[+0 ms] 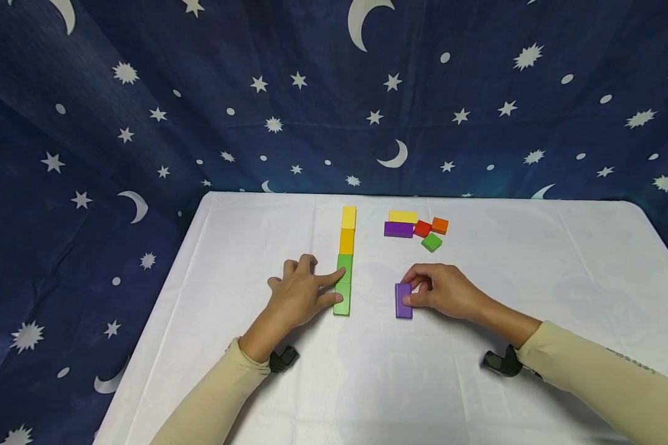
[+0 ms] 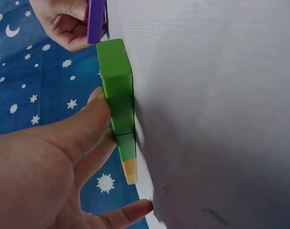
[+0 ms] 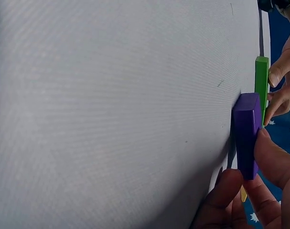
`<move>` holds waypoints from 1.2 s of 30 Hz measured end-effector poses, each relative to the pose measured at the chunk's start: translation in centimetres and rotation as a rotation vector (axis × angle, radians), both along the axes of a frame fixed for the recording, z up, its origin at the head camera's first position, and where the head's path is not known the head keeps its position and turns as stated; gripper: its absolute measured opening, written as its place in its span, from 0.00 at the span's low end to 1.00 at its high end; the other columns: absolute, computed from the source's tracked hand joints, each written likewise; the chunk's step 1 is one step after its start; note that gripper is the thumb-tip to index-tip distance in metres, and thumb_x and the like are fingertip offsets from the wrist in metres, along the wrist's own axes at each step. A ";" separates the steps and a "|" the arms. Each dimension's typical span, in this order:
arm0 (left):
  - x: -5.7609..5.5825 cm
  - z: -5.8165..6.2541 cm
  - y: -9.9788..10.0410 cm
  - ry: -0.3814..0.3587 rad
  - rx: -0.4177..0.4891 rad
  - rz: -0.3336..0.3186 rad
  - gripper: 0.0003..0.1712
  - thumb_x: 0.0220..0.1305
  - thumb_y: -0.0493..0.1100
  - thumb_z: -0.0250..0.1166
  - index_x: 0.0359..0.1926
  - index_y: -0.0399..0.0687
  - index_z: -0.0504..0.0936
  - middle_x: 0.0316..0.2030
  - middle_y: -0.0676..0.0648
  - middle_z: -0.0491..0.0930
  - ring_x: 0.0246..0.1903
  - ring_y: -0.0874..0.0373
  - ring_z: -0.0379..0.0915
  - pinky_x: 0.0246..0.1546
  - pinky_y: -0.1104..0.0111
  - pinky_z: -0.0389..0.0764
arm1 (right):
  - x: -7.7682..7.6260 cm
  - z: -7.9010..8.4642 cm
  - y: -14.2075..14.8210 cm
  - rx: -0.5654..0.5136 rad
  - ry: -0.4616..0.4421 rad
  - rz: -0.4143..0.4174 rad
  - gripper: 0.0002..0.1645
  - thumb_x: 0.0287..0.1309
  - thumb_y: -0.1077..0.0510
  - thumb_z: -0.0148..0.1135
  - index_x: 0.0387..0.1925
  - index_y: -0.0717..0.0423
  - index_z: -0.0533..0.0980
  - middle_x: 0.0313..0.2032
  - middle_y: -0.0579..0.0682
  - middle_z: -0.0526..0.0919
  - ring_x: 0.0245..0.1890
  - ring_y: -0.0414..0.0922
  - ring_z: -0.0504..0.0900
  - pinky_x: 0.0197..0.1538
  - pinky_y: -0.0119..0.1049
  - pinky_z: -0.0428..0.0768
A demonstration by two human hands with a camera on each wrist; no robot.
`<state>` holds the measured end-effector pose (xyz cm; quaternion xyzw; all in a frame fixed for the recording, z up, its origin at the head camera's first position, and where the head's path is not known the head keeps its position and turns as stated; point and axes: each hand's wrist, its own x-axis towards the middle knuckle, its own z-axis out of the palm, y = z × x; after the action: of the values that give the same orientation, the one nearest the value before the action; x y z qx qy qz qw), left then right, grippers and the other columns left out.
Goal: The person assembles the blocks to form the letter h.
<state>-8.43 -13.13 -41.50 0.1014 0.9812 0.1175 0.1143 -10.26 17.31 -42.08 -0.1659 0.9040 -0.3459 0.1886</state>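
A straight row of blocks runs away from me on the white table: a green block [image 1: 341, 307] nearest, another green block [image 1: 343, 261], an orange-yellow block [image 1: 347, 241] and a yellow block [image 1: 349, 217]. My left hand [image 1: 295, 298] is at the row's left side, with extended thumb and index fingertip touching the two green blocks from above. Right of the row, my right hand [image 1: 445, 290] pinches a purple block [image 3: 247, 136] between thumb and fingers, its long side parallel to the row. Whether the purple block rests on the table or is slightly raised, I cannot tell.
Beyond the right hand lies a loose group: a yellow block [image 1: 403, 216], a second purple block [image 1: 398, 230], and small red [image 1: 422, 228], orange [image 1: 440, 225] and green [image 1: 432, 242] blocks. A blue star-patterned cloth [image 1: 334, 123] hangs behind the white table [image 1: 245, 241].
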 end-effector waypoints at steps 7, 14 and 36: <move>0.1 0.1 0.0 0.019 -0.014 -0.009 0.33 0.61 0.70 0.66 0.68 0.83 0.73 0.63 0.41 0.68 0.57 0.41 0.62 0.42 0.39 0.69 | -0.1 0.0 0.1 0.013 0.032 0.012 0.17 0.51 0.52 0.80 0.42 0.50 0.85 0.27 0.43 0.79 0.32 0.41 0.75 0.37 0.33 0.72; 0.1 0.1 0.0 0.013 -0.002 -0.010 0.32 0.62 0.70 0.65 0.68 0.83 0.72 0.68 0.40 0.66 0.62 0.38 0.60 0.47 0.36 0.69 | -0.3 -0.2 0.2 0.026 0.017 0.014 0.17 0.51 0.51 0.80 0.42 0.48 0.84 0.28 0.42 0.79 0.32 0.41 0.75 0.38 0.33 0.72; 0.1 0.2 0.0 -0.063 0.075 0.032 0.32 0.63 0.67 0.66 0.68 0.83 0.72 0.78 0.36 0.55 0.76 0.27 0.45 0.58 0.16 0.50 | -0.4 0.2 0.2 0.015 0.012 0.030 0.17 0.51 0.50 0.80 0.42 0.49 0.84 0.30 0.42 0.79 0.32 0.40 0.76 0.38 0.33 0.72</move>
<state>-8.31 -13.12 -41.28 0.0864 0.9735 0.1593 0.1396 -10.66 17.54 -41.92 -0.1801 0.9051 -0.3352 0.1896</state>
